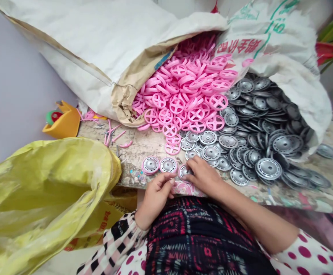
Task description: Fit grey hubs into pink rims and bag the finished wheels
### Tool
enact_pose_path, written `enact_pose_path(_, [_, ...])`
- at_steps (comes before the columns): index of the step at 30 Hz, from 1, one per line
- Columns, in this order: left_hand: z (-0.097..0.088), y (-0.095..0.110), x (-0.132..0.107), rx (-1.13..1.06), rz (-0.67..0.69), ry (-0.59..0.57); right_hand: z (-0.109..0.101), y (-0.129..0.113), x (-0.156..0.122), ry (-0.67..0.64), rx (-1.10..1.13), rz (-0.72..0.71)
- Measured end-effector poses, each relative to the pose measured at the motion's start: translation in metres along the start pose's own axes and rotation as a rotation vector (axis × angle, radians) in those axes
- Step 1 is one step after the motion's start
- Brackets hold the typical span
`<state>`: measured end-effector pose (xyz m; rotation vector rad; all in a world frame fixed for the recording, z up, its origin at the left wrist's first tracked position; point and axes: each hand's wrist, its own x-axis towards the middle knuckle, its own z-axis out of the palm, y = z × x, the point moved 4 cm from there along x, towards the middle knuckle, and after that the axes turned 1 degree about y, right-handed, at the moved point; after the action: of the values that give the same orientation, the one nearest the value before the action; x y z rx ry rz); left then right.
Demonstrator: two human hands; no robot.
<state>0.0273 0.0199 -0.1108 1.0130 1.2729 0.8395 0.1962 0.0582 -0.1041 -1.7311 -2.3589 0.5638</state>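
My right hand [202,175] has its fingers closed on the edges of a silver toy wheel cover [185,171] at the table's front edge. Just left of it, my left hand [158,193] is curled with thumb and forefinger close together; whatever it may hold is hidden. Two silver covers seated in pink rims lie side by side above my left hand: a left wheel [150,165] and a middle wheel [168,165]. Beneath my fingers, pink pieces [185,188] show at the edge, partly covered.
Pink spoked wheels [183,99] spill from a big white sack [92,42] at the back. Silver covers [249,130] pour from another sack [318,95] on the right. A yellow bag [97,160] gapes at the left, near an orange cut container [66,122] and loose pink bits [110,133].
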Motion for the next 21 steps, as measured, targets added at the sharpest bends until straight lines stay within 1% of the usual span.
enact_pose_path(3, [0.003,0.001,0.0,0.015,0.0,-0.014,0.003,-0.001,0.0,-0.02,0.02,0.056])
enact_pose_path(7, [0.007,0.003,-0.001,0.001,0.003,-0.019,-0.003,-0.004,0.002,-0.068,-0.037,0.114])
enact_pose_path(11, [0.009,0.004,-0.003,-0.007,0.017,-0.03,-0.006,-0.005,0.003,-0.082,-0.044,0.093])
enact_pose_path(17, [0.003,0.0,-0.006,-0.028,0.01,-0.025,-0.005,-0.005,0.003,-0.069,-0.004,0.069])
enact_pose_path(19, [0.002,-0.001,-0.007,-0.039,0.002,-0.018,-0.009,-0.004,0.006,-0.051,0.013,0.056])
enact_pose_path(21, [0.001,-0.001,-0.006,-0.048,-0.003,-0.016,-0.015,-0.004,0.012,-0.002,-0.001,0.053])
